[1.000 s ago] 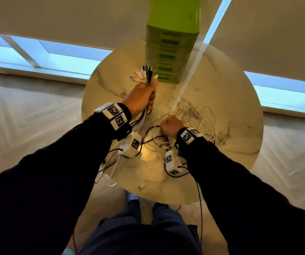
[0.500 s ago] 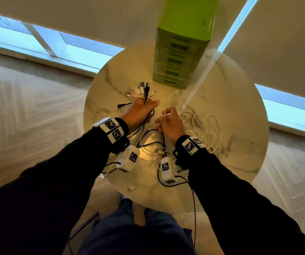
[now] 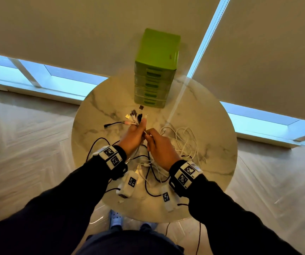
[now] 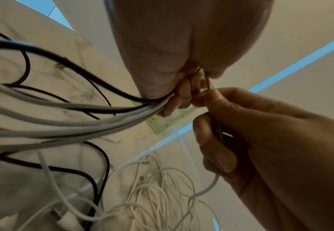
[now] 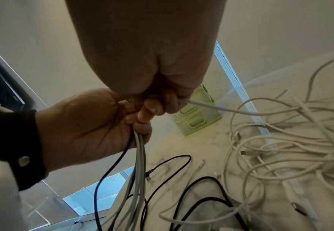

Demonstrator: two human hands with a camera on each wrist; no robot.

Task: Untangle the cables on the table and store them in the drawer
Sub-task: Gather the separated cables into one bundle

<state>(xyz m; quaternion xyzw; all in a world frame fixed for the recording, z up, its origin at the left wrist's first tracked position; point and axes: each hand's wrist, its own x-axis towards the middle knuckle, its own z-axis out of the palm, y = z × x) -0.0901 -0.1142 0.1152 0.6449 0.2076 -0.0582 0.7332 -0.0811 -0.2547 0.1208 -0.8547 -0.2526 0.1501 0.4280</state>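
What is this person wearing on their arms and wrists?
Both arms are in long dark sleeves. Each wrist carries a black band with white blocks printed with black square-pattern markers, and a white camera module hangs below each wrist. Hands are bare.

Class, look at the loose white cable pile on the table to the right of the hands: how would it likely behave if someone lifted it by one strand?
The white cable pile would probably sag, since its thin strands already lie in slack loops. Those loops cross each other, so lifting one strand would likely drag others along. The plug ends may snag.
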